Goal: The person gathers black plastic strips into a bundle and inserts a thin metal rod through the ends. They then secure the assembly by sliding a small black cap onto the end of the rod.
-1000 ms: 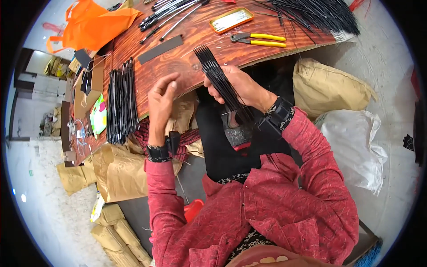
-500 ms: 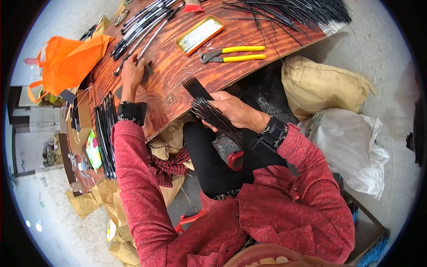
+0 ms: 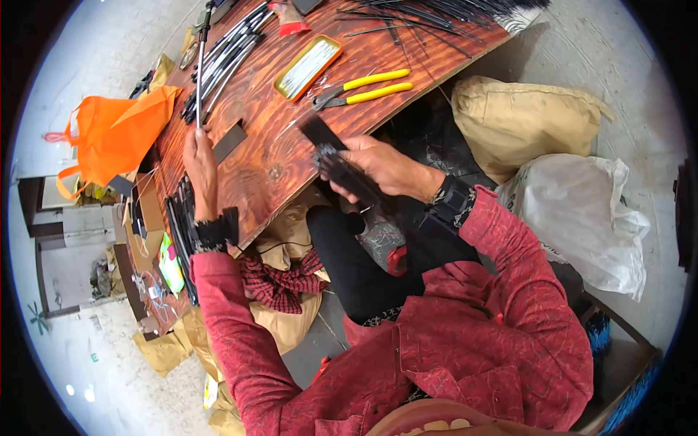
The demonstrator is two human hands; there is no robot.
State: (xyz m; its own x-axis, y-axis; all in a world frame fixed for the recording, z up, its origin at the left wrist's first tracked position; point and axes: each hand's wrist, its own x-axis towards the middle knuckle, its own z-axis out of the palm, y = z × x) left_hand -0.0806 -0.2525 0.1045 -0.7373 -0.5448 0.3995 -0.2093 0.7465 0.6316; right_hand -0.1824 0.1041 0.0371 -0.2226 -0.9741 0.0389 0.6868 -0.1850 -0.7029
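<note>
My left hand [image 3: 201,168] is closed on the lower end of a long, thin black-and-silver rod [image 3: 200,87], which points away from me, above the table's left side. A heap of similar rods [image 3: 231,54] lies just right of it. My right hand [image 3: 392,168] grips a bundle of thin black strips [image 3: 324,136] over the table's near edge; the bundle is blurred by motion, and its lower part merges with my dark trousers. A small dark flat piece [image 3: 230,142] rests on the table beside my left hand.
On the wooden table [image 3: 280,142] lie yellow-handled pliers [image 3: 376,85], a yellow-orange tin [image 3: 308,68] of thin pale pieces and loose black strips [image 3: 407,22]. An orange bag [image 3: 120,127] and more black rods [image 3: 179,236] are at left. Tan [image 3: 520,123] and white [image 3: 578,218] sacks stand at right.
My left hand has drawn back from the rod heap and now holds one rod up, pointing away from me. My right hand keeps its bundle, now blurred. The whole view has shifted slightly.
</note>
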